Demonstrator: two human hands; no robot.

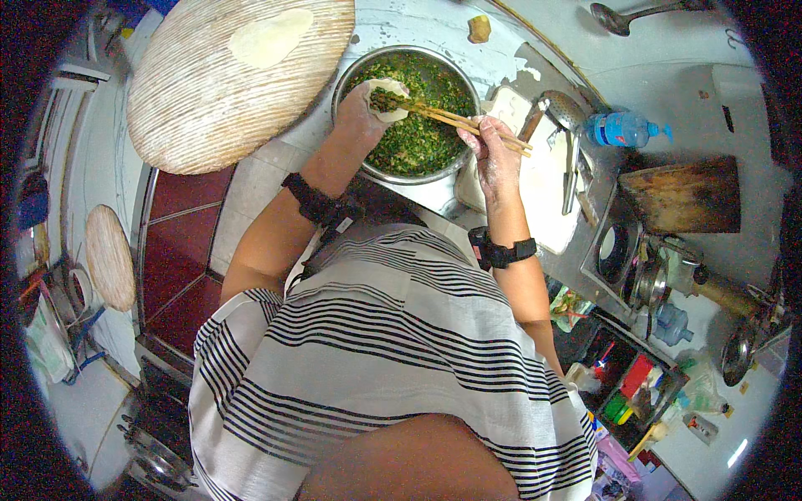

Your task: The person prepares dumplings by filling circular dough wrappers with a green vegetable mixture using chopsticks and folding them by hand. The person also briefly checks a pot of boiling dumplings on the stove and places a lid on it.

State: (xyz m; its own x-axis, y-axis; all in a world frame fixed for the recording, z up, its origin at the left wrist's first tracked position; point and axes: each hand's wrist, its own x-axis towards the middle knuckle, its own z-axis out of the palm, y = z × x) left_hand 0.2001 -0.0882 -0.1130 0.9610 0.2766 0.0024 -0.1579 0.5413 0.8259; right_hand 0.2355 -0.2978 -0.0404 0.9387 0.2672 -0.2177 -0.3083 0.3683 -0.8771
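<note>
Over the left part of a round steel bowl (467,75), my left hand (360,116) cups a pale dough wrapper (395,114) with some dark green filling on it. The bowl holds a chopped green filling (432,141) with small yellowish bits. My right hand (492,147), dusted with flour, grips a pair of wooden chopsticks (448,117). Their tips touch the filling in the wrapper. Left of the bowl lies a round ridged tray (207,106) dusted with flour, with one flat dough wrapper (272,39) on it.
To the right is a white board (551,213) with a cleaver-like tool (571,172) and a skimmer (562,109). A blue plastic bottle (620,129) and a wooden chopping board (683,194) stand farther right. A ginger-like piece (479,29) lies behind the bowl.
</note>
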